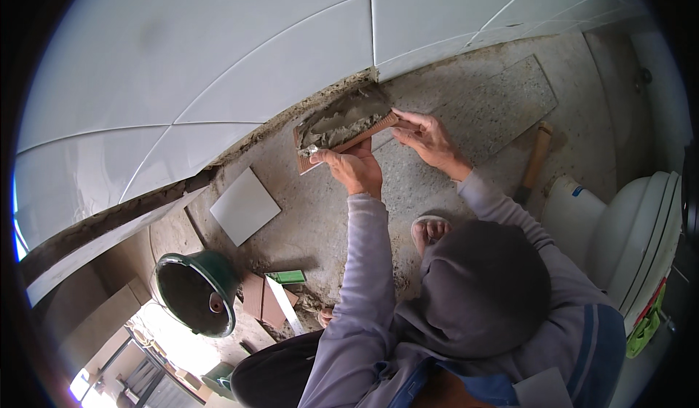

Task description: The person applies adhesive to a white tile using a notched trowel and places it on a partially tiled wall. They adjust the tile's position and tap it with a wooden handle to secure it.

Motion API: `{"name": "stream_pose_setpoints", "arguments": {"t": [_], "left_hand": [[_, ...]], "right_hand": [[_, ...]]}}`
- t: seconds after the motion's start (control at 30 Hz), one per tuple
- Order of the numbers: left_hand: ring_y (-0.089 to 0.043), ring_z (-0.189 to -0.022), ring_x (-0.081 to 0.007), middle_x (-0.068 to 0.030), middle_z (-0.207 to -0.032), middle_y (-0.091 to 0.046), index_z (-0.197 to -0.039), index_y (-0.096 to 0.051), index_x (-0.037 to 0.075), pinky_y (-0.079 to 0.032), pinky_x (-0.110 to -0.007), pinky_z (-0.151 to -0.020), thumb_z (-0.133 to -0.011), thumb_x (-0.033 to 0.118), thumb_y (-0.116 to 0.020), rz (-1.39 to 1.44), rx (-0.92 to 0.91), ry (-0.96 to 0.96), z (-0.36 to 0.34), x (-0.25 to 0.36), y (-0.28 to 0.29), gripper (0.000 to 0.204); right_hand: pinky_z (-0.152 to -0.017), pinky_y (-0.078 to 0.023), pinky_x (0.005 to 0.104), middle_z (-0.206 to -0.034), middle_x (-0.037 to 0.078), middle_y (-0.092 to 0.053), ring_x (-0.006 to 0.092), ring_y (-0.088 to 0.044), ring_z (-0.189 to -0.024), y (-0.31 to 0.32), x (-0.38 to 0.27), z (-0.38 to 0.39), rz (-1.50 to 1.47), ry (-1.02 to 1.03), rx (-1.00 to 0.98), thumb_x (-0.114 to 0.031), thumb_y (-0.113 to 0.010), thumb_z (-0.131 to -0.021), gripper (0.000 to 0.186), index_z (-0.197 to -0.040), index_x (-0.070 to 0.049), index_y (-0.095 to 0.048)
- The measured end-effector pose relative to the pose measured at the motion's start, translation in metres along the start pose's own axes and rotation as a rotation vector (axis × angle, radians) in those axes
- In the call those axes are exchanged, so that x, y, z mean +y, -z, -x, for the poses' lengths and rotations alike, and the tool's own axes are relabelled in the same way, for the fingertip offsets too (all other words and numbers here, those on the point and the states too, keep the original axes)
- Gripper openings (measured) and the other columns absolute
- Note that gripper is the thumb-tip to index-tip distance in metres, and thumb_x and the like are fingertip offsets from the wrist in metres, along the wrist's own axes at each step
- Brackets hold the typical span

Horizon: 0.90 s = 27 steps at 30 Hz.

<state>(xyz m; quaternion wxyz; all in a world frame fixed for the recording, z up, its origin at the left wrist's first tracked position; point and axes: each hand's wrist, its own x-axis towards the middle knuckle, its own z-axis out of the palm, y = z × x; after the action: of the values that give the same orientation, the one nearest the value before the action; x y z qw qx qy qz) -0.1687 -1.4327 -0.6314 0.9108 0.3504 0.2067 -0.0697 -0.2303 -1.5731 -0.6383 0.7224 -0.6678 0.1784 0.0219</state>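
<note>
While grey mortar covers most of its upturned back, the cut tile piece (342,125) is held low against the foot of the white tiled wall (218,51), just above the rough concrete floor (320,211). The left hand (353,166) is clamped on the piece's lower left edge, thumb on top; the right hand (429,137) pinches its right end with closed fingertips. A small shiny object near the left thumb is too small to make out. A loose white square tile (245,206) lies on the floor nearby, and a green bucket (198,291) sits further left beside a small flat green box (287,277) and brown tile offcuts (263,299). A wooden tool handle (536,160) lies at right, its head hidden behind a white toilet (633,240), which carries a small blue label
</note>
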Motion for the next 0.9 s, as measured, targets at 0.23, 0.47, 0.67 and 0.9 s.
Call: {"name": "stream_pose_setpoints", "arguments": {"t": [0.23,0.47,0.67,0.9], "left_hand": [[-0.045,-0.131,-0.036,-0.0185,-0.143,-0.04,-0.147,-0.024,0.005,-0.046,-0.054,-0.109,-0.096,0.067,-0.023,-0.009,-0.024,0.063,-0.003,0.009,-0.01,0.08],[-0.031,-0.141,-0.0361,-0.015,-0.156,-0.021,-0.153,-0.015,0.012,-0.027,-0.05,-0.118,-0.095,0.069,-0.034,-0.203,-0.053,0.03,-0.005,0.032,0.022,0.083],[-0.048,-0.125,-0.0205,-0.0107,-0.133,-0.047,-0.156,-0.017,0.004,-0.038,-0.037,-0.11,-0.095,0.062,-0.05,-0.738,-0.054,-0.265,-0.027,0.049,0.061,0.09],[-0.046,-0.074,-0.0053,0.0019,-0.083,-0.051,-0.107,-0.055,-0.001,-0.039,-0.023,-0.065,-0.094,0.048,-0.065,-0.733,0.034,-0.311,-0.055,0.059,0.035,0.051]], "right_hand": [[-0.07,-0.056,0.0305,-0.1,0.019,-0.071,0.0204,-0.071,-0.087,-0.011,0.006,-0.005,0.269,0.255,0.252,-0.02,-0.074,-0.088,0.037,-0.114,0.006,-0.068],[-0.069,-0.058,0.0376,-0.094,0.019,-0.072,0.0324,-0.071,-0.08,-0.011,0.007,-0.026,0.578,0.777,0.49,-0.024,-0.076,-0.087,0.026,-0.092,0.001,-0.069],[-0.066,-0.058,0.0371,-0.093,0.02,-0.072,0.0326,-0.072,-0.078,-0.012,0.006,-0.034,0.655,0.663,0.507,-0.024,-0.079,-0.084,0.027,-0.089,-0.001,-0.065],[-0.054,-0.052,0.0338,-0.077,0.014,-0.068,0.0258,-0.067,-0.065,-0.016,-0.014,-0.053,0.687,0.794,0.525,-0.021,-0.075,-0.087,0.023,-0.084,-0.001,-0.064]]}}
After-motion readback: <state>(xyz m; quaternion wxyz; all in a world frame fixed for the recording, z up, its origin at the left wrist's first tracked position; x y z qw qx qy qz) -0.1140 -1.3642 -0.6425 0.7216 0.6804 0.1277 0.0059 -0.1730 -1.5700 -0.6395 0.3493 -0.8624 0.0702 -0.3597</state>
